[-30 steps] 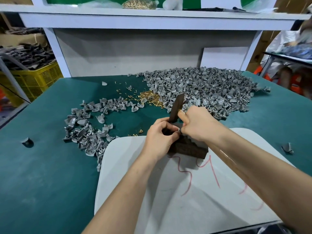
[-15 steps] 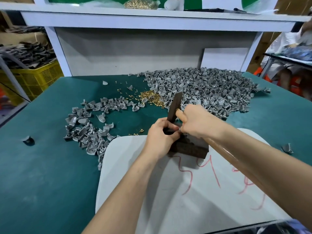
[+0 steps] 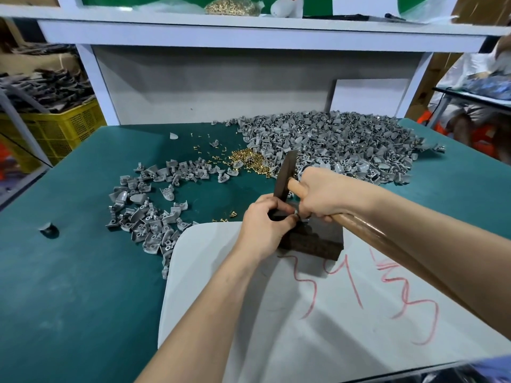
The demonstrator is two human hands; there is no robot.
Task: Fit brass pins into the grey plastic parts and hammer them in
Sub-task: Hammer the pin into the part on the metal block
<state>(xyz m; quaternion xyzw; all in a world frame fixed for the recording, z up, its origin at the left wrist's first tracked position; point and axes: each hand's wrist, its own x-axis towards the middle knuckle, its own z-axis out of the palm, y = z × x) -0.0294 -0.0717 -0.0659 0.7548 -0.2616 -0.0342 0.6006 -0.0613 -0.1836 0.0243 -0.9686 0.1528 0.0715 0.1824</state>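
Note:
My left hand point(image 3: 262, 228) pinches a small grey plastic part against the top of a dark rusty metal block point(image 3: 312, 243); the part is mostly hidden by my fingers. My right hand point(image 3: 329, 192) grips a hammer close to its head. The dark hammer head point(image 3: 285, 175) sticks up and away, and the wooden handle point(image 3: 362, 233) runs back under my right forearm. A big heap of grey parts point(image 3: 331, 145) lies at the back right. Loose brass pins point(image 3: 249, 158) lie beside that heap.
A smaller spread of grey parts point(image 3: 149, 208) lies to the left on the green table point(image 3: 69, 272). The block stands on a white board point(image 3: 276, 313) with red scribbles. A yellow crate point(image 3: 55, 128) stands far left. A bag of brass pins point(image 3: 229, 5) is on the shelf. Another person point(image 3: 475, 111) sits far right.
Both hands stay together at the block. My right hand and the hammer head have shifted slightly to the left; more of the wooden handle shows now.

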